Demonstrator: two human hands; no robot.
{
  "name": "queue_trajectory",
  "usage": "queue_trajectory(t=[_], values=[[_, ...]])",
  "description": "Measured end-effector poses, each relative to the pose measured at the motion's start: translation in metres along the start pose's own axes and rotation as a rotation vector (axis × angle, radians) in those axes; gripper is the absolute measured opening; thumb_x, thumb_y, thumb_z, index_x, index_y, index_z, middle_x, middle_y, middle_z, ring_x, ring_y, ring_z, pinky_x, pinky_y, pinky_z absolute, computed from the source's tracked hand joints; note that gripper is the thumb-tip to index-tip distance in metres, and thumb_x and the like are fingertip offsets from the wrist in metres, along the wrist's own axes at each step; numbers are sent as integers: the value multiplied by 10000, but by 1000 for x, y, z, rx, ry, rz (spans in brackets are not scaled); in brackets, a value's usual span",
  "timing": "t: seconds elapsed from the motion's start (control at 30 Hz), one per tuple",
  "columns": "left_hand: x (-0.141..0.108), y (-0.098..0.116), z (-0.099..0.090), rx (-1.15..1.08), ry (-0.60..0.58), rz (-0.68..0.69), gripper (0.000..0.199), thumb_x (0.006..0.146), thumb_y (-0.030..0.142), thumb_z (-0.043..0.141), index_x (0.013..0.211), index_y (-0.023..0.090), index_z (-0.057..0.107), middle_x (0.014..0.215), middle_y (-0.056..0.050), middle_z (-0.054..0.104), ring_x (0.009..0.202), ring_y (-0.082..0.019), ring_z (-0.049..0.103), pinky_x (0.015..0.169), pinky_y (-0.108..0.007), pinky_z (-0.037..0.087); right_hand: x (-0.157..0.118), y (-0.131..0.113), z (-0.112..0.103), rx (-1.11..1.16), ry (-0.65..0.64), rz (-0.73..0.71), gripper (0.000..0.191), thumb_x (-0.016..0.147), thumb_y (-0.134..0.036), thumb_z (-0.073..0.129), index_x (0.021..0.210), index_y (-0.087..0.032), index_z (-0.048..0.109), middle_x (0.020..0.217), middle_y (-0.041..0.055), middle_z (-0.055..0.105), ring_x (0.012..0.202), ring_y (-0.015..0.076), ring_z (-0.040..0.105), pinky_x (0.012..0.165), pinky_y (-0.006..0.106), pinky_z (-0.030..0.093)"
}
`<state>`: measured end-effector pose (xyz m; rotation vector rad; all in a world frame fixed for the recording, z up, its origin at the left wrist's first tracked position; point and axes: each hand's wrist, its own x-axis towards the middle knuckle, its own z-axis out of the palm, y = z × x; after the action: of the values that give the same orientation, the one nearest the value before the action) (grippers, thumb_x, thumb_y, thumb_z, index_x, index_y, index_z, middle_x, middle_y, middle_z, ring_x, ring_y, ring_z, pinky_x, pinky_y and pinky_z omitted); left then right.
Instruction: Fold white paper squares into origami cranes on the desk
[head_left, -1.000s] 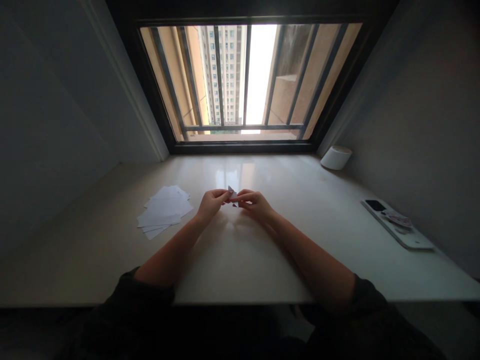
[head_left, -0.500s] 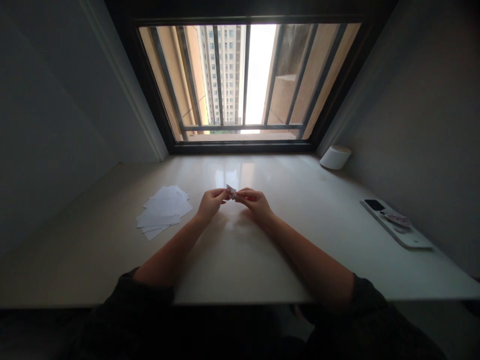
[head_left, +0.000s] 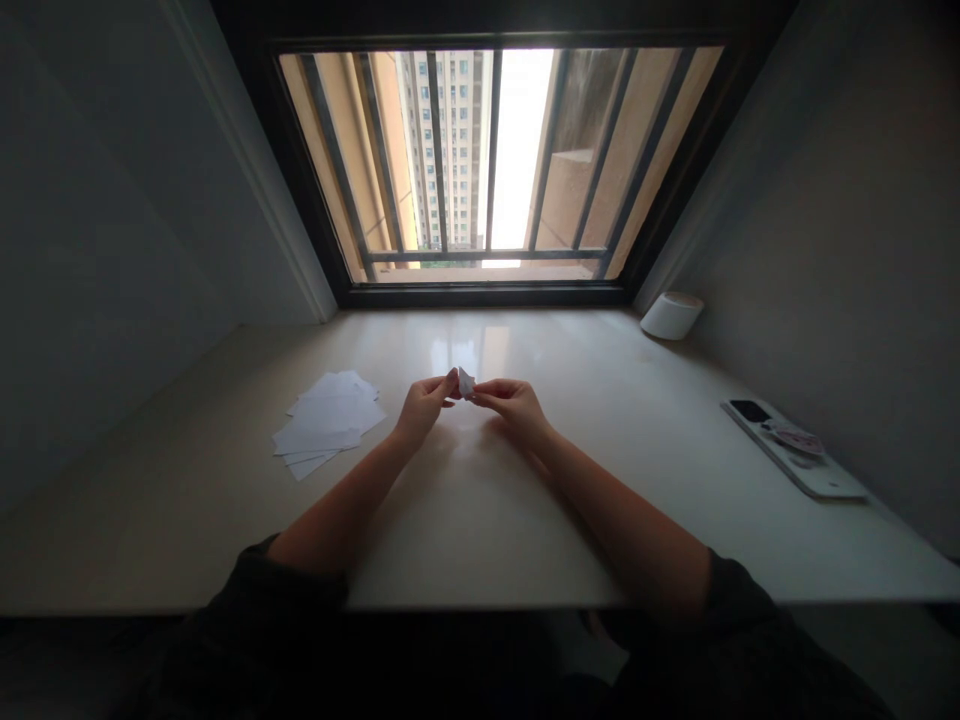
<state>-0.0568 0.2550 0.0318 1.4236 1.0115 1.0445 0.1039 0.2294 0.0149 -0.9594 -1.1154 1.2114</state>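
A small folded piece of white paper [head_left: 466,382] is held just above the pale tabletop, between my two hands. My left hand [head_left: 427,403] pinches its left side with thumb and fingers. From the other side, the fingertips of my right hand [head_left: 515,402] grip its lower right edge. One corner of the paper points upward; its lower part is partly hidden by my fingers. To the left of my left hand lies a loose pile of white paper sheets [head_left: 330,415], overlapping and fanned out.
A phone [head_left: 832,480] with a round grip on its back lies at the right of the table [head_left: 465,540]. A white cylindrical object [head_left: 672,316] rests near the right wall. Behind the table is a barred window [head_left: 491,292] with a dark frame.
The folded paper has turned between my fingers and now shows a plainer white face with its point up. My right fingers have shifted slightly on it; the pile and phone are unmoved.
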Motion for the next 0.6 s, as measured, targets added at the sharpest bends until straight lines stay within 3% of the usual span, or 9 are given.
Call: queue_trajectory(t=[0.17, 0.33, 0.6], values=[[-3, 3, 2, 14, -10, 44, 441, 687, 556, 642, 873, 168, 738, 826, -85, 714, 744, -182, 601, 667, -288, 440, 0, 1, 0, 41, 29, -22, 275, 531, -311, 821, 728, -189, 673, 660, 4, 697, 631, 148, 637, 667, 294, 491], [-4, 2, 3, 36, 24, 55, 374, 661, 489, 696, 842, 165, 740, 802, -80, 716, 731, -178, 594, 677, -288, 431, 0, 2, 1, 55, 8, -20, 285, 537, -313, 820, 733, -183, 659, 673, 13, 697, 653, 160, 648, 685, 305, 498], [-1, -1, 2, -70, 82, -83, 344, 628, 514, 709, 699, 178, 722, 713, -52, 683, 658, -141, 567, 635, -261, 410, 1, 3, 1, 80, -19, -4, 297, 561, -310, 802, 809, -185, 698, 742, 31, 721, 709, 166, 660, 752, 329, 493]])
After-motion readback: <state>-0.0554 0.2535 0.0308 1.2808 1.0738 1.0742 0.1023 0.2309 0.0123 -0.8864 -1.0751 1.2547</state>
